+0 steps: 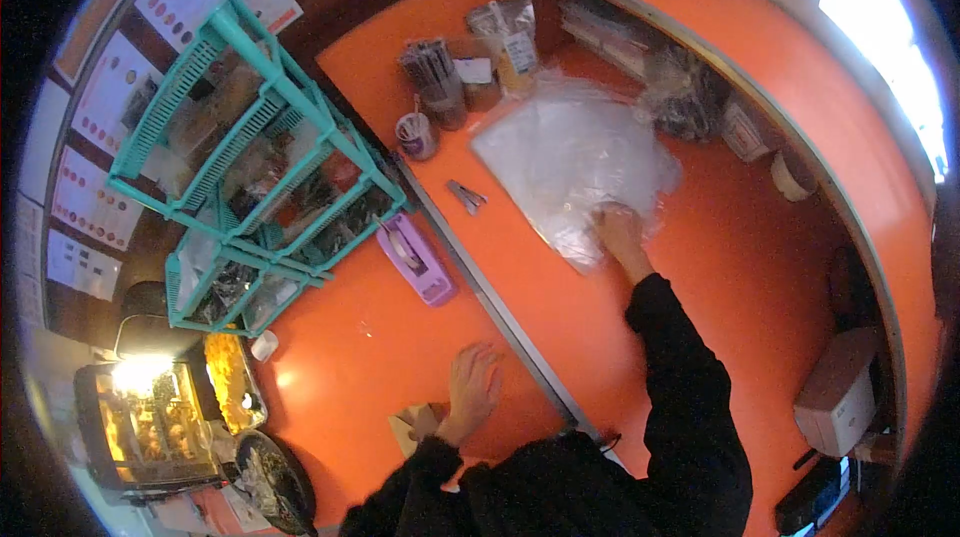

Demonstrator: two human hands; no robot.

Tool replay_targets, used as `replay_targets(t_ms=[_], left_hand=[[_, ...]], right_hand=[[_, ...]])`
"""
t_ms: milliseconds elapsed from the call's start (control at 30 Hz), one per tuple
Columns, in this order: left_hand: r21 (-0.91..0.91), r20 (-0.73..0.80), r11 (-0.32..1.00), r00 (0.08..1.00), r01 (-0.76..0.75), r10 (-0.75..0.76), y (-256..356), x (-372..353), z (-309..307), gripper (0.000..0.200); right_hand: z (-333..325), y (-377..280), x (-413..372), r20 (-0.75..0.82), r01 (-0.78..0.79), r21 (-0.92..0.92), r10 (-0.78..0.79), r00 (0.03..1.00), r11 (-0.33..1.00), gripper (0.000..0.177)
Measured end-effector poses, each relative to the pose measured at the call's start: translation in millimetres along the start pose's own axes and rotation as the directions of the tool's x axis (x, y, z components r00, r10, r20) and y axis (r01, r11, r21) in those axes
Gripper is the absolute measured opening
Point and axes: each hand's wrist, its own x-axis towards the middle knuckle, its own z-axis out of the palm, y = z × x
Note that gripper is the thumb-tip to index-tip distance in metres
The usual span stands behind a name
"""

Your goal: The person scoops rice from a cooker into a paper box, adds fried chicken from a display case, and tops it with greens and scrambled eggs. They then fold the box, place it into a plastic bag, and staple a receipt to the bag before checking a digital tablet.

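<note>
My right hand (622, 240) reaches onto the near corner of a stack of clear plastic bags (570, 152), its fingers bent together on the plastic. How many layers they grip does not show. My left hand (474, 389) is over the orange counter, fingers apart and nothing visible in it. Beside its wrist is a small brown paper bag (408, 429), partly covered by the hand and sleeve. A stapler (466, 198) lies to the left of the plastic bags. A purple tape dispenser (415, 262) sits across the metal strip, up and left of my left hand.
A teal tiered rack (270, 167) with packets stands at left. Below it are a lit food display case (150, 417), a tray of yellow food (230, 382) and a black pan (275, 482). Cups of straws (430, 77) stand behind. A curved orange shelf (700, 22) borders the right.
</note>
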Motion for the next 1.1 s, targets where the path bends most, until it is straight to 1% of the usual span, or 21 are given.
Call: replay_targets(t_ms=[100,167,233,267,300,333,367,400,433,500,567,600,667,700,800,833,900,967,1033,1067,1100], left_hand=[[-0.092,0.211,0.974,0.952,-0.207,0.222,18.2,74.4,43.8,0.043],[-0.013,0.221,0.964,0.940,-0.265,0.262,34.7,121.7,80.1,0.053],[0.176,0.226,0.922,0.926,-0.344,0.302,39.0,164.4,112.2,0.064],[0.138,0.428,0.971,0.895,-0.197,0.121,35.7,183.6,127.2,0.061],[0.133,0.611,0.990,0.791,-0.047,-0.045,30.3,205.0,142.9,0.059],[0.159,0.759,0.982,0.624,0.099,-0.186,23.5,219.3,159.0,0.057],[-0.081,0.696,0.991,0.718,0.104,-0.018,6.5,216.0,176.6,0.057],[-0.190,0.649,0.978,0.758,0.090,0.057,-1.2,211.5,184.2,0.056],[-0.242,0.624,0.964,0.778,0.105,0.072,-0.4,211.4,182.9,0.056],[-0.323,0.565,0.935,0.822,0.144,0.069,8.0,207.8,176.6,0.054],[-0.434,0.491,0.884,0.868,0.173,0.071,17.0,198.3,164.7,0.053],[-0.503,0.466,0.841,0.882,0.197,0.073,23.8,190.5,156.9,0.053],[-0.655,0.448,0.702,0.892,0.281,0.061,32.6,167.6,134.7,0.052],[-0.714,0.460,0.613,0.887,0.338,0.047,32.8,152.8,119.3,0.052],[-0.771,0.604,0.281,0.796,0.571,0.041,20.7,104.9,79.9,0.051],[-0.683,0.711,0.312,0.699,0.660,0.080,7.2,94.9,71.0,0.049],[-0.620,0.720,-0.270,0.671,0.737,0.178,21.4,75.2,28.0,0.043],[-0.467,0.737,-0.552,0.649,0.691,0.189,29.0,55.8,1.2,0.039],[-0.413,0.803,-0.598,0.585,0.687,0.117,26.5,29.3,-4.0,0.039],[-0.444,0.782,-0.564,0.609,0.697,0.136,20.3,15.7,-5.3,0.040],[-0.478,0.760,-0.526,0.632,0.703,0.154,10.3,0.7,-6.2,0.042]], right_hand=[[10.7,22.6,2.0,-0.052,0.013,0.151,-0.006,0.999,0.989,0.018],[-18.3,13.8,-5.2,-0.010,-0.015,0.328,0.019,1.000,0.945,0.018],[-33.2,11.7,-18.6,-0.057,0.068,0.316,-0.053,0.997,0.946,0.020],[-40.0,12.4,-28.1,-0.078,0.108,0.309,-0.088,0.993,0.945,0.022],[-48.3,14.9,-36.7,-0.080,0.115,0.360,-0.093,0.993,0.926,0.023],[-57.5,18.0,-45.6,-0.084,0.124,0.407,-0.098,0.992,0.905,0.025],[-67.6,19.9,-57.7,-0.084,0.130,0.454,-0.102,0.991,0.881,0.027],[-81.8,18.4,-74.1,-0.002,0.077,0.638,-0.099,0.995,0.766,0.027],[-100.2,14.3,-90.4,0.081,0.006,0.788,-0.114,0.990,0.615,0.028],[-151.1,2.0,-119.8,0.100,0.049,0.782,-0.202,0.974,0.621,0.030],[-187.3,-8.8,-146.8,-0.093,0.162,0.862,-0.166,0.982,0.481,0.028],[-184.2,-8.4,-155.6,-0.172,0.246,0.806,-0.185,0.968,0.539,0.026],[-176.7,-8.0,-176.3,-0.308,0.388,0.663,-0.240,0.921,0.640,0.023],[-174.8,-28.5,-185.1,-0.269,0.305,0.703,-0.157,0.950,0.643,0.020],[-148.2,-34.5,-210.1,-0.173,0.251,0.639,-0.182,0.968,0.727,0.016],[-148.2,-37.0,-215.9,-0.069,0.126,0.659,-0.107,0.992,0.742,0.015],[-146.3,-46.8,-222.0,-0.011,0.138,0.777,-0.205,0.979,0.614,0.015],[-144.2,-67.8,-228.3,0.052,0.131,0.836,-0.314,0.948,0.534,0.020],[-142.7,-86.8,-238.9,0.115,0.115,0.861,-0.410,0.905,0.495,0.020],[-142.5,-94.0,-240.7,0.139,0.111,0.872,-0.460,0.877,0.476,0.021],[-145.2,-98.4,-239.8,0.168,-0.002,0.930,-0.423,0.890,0.366,0.019]])
